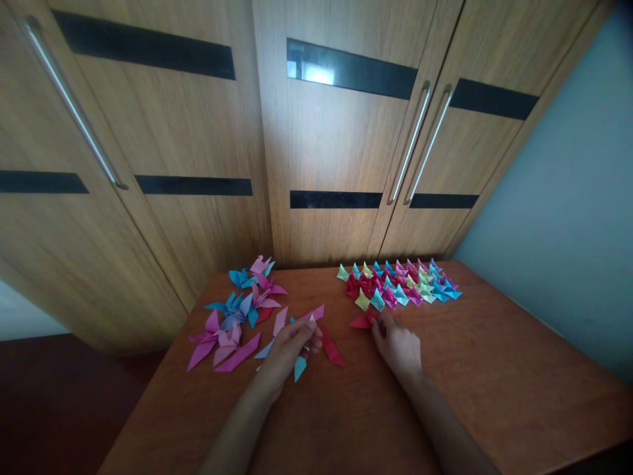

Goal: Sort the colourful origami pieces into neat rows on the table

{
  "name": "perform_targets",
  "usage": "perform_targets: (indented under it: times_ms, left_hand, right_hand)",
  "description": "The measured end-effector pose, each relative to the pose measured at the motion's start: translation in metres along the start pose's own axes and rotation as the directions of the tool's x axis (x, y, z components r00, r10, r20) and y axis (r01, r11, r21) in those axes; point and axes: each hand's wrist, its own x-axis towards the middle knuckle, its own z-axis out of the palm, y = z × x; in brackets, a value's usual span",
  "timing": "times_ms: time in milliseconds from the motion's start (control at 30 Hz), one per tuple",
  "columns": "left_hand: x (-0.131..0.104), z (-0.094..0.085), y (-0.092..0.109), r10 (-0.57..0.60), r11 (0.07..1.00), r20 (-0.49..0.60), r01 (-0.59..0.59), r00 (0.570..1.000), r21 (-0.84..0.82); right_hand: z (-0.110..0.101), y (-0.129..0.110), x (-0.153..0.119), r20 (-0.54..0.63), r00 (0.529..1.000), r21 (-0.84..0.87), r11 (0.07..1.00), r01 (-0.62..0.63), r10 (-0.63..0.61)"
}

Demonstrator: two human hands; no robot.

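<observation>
My left hand [297,342] is closed over the middle of the table, its thumb and fingers pinched around a small pale yellow paper piece [312,319]. Folded strips lie around and under it, among them a red strip [332,347], a pink strip [279,320] and a light blue piece [299,368]. My right hand [398,346] rests farther right, fingertips together on a red folded paper piece [361,322] just in front of the rows of small folded paper shapes [388,297].
On the left lie pink, blue and purple paper cranes [232,310] and a magenta strip [239,353]. The brown table [494,369] backs onto a wooden wardrobe [326,231] with metal handles. A blue-grey wall [568,264] stands at the right.
</observation>
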Motion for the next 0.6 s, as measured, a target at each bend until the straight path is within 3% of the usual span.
perform_targets:
  times_ms: [267,600]
  left_hand:
    - [0.0029,0.0002,-0.0053,-0.007,1.000,-0.008,0.006,1.000,-0.013]
    - [0.0016,-0.0003,-0.0024,-0.015,1.000,-0.001,0.015,1.000,-0.010]
  right_hand:
    - [-0.0060,-0.0059,0.0023,0.090,0.993,-0.093,0.993,-0.074,0.083]
    - [-0.0094,-0.0047,0.0084,0.056,0.997,-0.152,0.987,-0.051,0.060]
